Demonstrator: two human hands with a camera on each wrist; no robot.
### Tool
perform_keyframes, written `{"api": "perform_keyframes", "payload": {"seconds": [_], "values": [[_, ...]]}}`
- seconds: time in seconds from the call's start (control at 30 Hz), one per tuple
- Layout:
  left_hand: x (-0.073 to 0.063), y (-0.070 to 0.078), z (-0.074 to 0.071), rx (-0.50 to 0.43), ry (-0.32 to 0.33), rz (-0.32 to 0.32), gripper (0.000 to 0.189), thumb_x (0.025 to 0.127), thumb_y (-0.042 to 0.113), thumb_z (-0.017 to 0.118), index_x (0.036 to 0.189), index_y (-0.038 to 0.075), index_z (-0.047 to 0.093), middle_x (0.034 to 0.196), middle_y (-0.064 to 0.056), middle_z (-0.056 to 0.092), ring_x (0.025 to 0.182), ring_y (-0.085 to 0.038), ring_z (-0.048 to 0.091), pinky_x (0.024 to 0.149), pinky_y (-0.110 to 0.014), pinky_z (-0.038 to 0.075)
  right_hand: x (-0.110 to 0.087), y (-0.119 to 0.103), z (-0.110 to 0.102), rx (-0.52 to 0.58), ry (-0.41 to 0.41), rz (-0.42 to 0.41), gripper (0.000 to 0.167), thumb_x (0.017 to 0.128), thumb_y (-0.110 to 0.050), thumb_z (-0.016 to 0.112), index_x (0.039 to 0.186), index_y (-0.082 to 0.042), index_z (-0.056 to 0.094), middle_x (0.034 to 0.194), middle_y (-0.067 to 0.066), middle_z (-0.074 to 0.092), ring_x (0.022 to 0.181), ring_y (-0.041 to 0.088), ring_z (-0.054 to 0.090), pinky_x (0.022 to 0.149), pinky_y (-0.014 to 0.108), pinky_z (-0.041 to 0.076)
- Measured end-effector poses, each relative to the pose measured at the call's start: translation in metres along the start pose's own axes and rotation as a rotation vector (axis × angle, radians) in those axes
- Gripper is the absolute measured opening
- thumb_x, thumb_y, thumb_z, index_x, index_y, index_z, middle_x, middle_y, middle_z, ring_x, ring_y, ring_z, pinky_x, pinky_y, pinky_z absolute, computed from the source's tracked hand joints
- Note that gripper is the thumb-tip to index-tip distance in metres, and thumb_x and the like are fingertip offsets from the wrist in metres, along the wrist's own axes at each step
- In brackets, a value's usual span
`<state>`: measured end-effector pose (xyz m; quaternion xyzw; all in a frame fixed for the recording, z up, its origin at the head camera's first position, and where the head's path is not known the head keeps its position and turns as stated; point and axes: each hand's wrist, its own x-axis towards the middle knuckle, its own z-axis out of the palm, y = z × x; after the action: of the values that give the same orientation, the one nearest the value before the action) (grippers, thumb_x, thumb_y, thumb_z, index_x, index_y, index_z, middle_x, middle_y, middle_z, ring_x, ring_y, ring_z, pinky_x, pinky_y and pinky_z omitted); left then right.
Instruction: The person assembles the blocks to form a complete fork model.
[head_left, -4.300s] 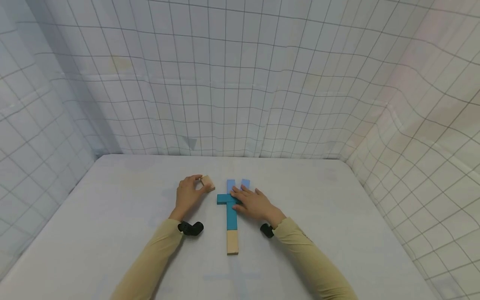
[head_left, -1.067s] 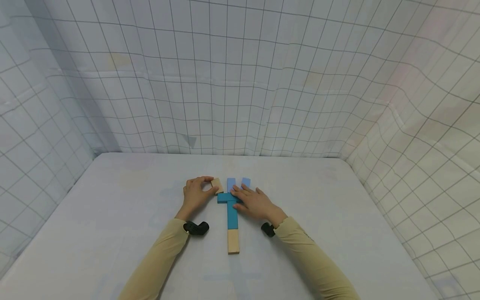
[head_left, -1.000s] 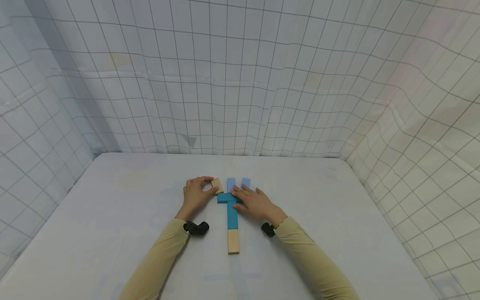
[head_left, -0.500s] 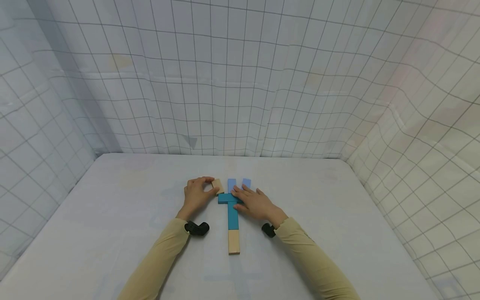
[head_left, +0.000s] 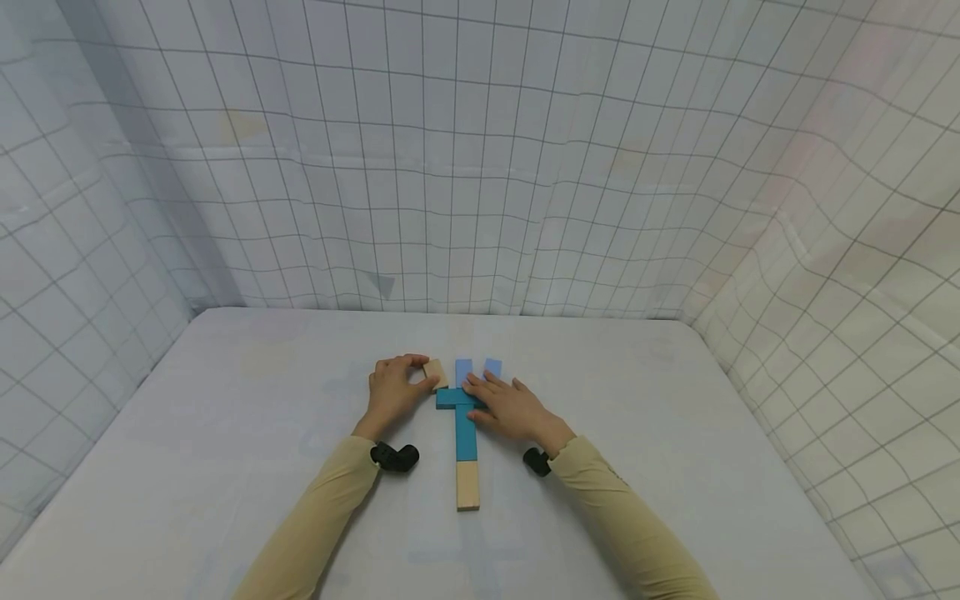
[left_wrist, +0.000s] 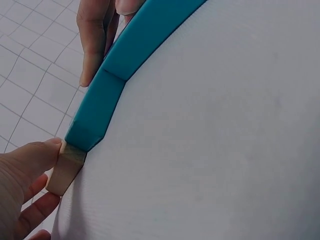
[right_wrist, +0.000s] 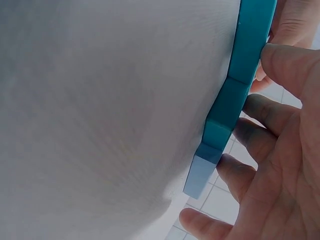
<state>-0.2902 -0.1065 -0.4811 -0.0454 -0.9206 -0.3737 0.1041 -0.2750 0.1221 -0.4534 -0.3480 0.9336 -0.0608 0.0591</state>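
Between thumb and fingers, my left hand (head_left: 392,392) pinches a light wooden block (head_left: 437,372) lying tilted behind the left end of a teal crosspiece block (head_left: 448,398). In the left wrist view this wooden block (left_wrist: 66,170) touches the teal one. My right hand (head_left: 513,410) lies spread, its fairly straight fingers resting on the crosspiece's right part, which they hide, and on the near ends of two light blue blocks, a left one (head_left: 463,369) and a right one (head_left: 492,365). A teal block (head_left: 466,433) forms the stem, ending in another wooden block (head_left: 468,485).
The blocks lie flat on a white-covered table (head_left: 637,467). White grid-patterned curtains (head_left: 480,167) hang behind the table and at both sides. Black wrist cameras are strapped at the left wrist (head_left: 393,457) and the right wrist (head_left: 536,461).
Compared with about four seconds ago, my left hand has brought its wooden block rightward, up to the teal crosspiece. Over the last second neither hand has visibly moved.
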Motion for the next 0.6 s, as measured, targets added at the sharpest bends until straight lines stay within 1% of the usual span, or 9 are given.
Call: {"api": "perform_keyframes", "payload": {"seconds": [0.17, 0.37, 0.6], "values": [[-0.0004, 0.0002, 0.0002, 0.005, -0.004, 0.003, 0.045, 0.086, 0.034, 0.072, 0.120, 0.006, 0.064, 0.118, -0.013, 0.061, 0.117, -0.039, 0.039, 0.095, -0.052, 0.025, -0.0007, -0.0002, 0.0007, 0.012, -0.005, -0.003, 0.057, 0.101, -0.044, 0.042, 0.149, -0.015, 0.033, 0.153, 0.000, 0.026, 0.140, 0.022, 0.019, 0.106, 0.057, 0.022], [-0.0011, 0.0015, -0.0006, 0.008, -0.001, 0.025, 0.044, 0.086, 0.032, 0.072, 0.120, 0.005, 0.063, 0.117, -0.013, 0.061, 0.114, -0.038, 0.042, 0.094, -0.052, 0.028, -0.0001, 0.0011, 0.0030, 0.015, -0.004, -0.003, 0.058, 0.100, -0.045, 0.042, 0.149, -0.015, 0.033, 0.153, 0.000, 0.026, 0.140, 0.022, 0.019, 0.106, 0.057, 0.021], [-0.0010, 0.0027, -0.0005, 0.014, 0.013, 0.035, 0.045, 0.086, 0.031, 0.072, 0.122, 0.007, 0.062, 0.116, -0.013, 0.061, 0.112, -0.037, 0.044, 0.093, -0.051, 0.031, 0.0007, 0.0004, -0.0014, 0.003, -0.016, 0.004, 0.058, 0.100, -0.046, 0.042, 0.149, -0.017, 0.033, 0.153, -0.001, 0.025, 0.140, 0.021, 0.019, 0.107, 0.057, 0.019]]}}
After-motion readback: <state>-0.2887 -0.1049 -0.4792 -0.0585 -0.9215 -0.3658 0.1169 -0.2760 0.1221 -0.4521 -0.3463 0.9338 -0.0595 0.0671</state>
